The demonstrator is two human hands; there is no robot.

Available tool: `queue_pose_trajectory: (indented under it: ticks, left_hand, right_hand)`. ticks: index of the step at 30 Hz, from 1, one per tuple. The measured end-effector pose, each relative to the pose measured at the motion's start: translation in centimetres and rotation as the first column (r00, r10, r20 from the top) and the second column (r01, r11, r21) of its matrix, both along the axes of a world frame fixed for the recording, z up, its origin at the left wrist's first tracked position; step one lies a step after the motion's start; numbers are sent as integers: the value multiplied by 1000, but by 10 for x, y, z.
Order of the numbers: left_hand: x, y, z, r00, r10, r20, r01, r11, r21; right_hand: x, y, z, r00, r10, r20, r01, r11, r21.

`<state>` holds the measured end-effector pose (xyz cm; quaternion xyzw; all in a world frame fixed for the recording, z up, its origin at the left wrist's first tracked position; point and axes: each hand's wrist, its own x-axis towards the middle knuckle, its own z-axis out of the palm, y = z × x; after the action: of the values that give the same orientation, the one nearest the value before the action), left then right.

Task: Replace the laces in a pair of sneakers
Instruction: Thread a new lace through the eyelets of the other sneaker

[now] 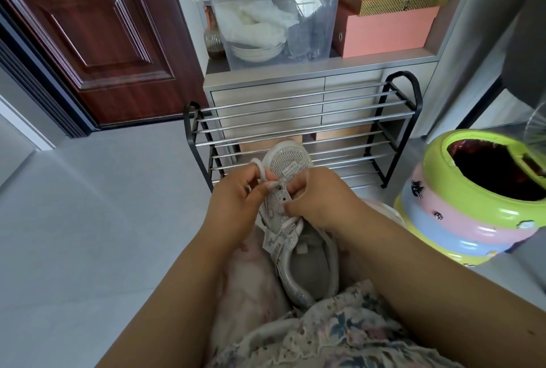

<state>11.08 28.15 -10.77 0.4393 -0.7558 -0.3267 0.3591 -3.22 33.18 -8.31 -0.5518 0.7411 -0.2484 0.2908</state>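
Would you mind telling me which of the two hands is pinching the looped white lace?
The left hand pinches the white lace, which loops above its fingers near the sneaker toe. The right hand only grips the sneaker's other side.

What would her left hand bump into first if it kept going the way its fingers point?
Probably the sneaker: the left hand pinches the white lace right beside it, fingers pointing across at its front. Depth is hard to judge.
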Motion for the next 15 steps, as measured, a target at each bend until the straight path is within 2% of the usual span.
queue_pose_trajectory:
  ticks: [3, 7, 15]
  left_hand:
    - [1, -2, 3, 999, -19, 29, 20, 998, -58]
    - [3, -3, 5, 999, -31, 39, 34, 998, -54]
    - [-2, -6, 5, 982, -65, 176, 89, 987, -132]
  right_hand:
    - [1, -2, -4, 999, -16, 51, 17, 1000, -4]
    - [2, -1, -7, 995, -45, 88, 46, 999, -19]
    - [4, 1, -5, 995, -66, 73, 67, 998, -19]
